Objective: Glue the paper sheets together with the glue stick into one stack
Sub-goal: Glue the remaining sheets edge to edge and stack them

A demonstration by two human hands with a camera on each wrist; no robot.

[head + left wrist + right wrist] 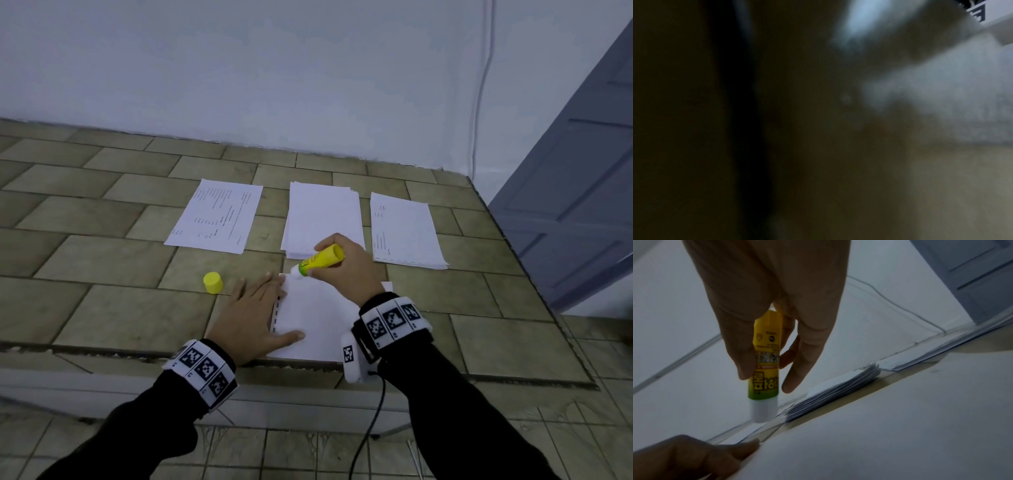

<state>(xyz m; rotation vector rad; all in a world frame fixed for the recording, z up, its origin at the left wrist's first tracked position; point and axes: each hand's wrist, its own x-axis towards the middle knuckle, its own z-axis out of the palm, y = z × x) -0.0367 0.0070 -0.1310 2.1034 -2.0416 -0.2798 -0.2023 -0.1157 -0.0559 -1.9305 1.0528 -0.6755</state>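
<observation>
A white sheet (315,322) lies near the front edge of the tiled counter. My left hand (255,313) rests flat on its left side, fingers straight and thumb on the paper. My right hand (337,265) grips a yellow glue stick (318,261), uncapped, its white tip down at the sheet's far left corner. In the right wrist view the glue stick (765,369) is pinched between thumb and fingers, and the left hand's fingertips (748,446) lie on the sheet (890,443). The left wrist view is dark and blurred.
The yellow cap (212,282) stands on the counter left of my left hand. Further back lie a printed sheet (215,216), a stack of white sheets (323,216) and another printed pile (406,231). A blue door (575,192) stands at the right, and a cable (371,421) hangs below the counter.
</observation>
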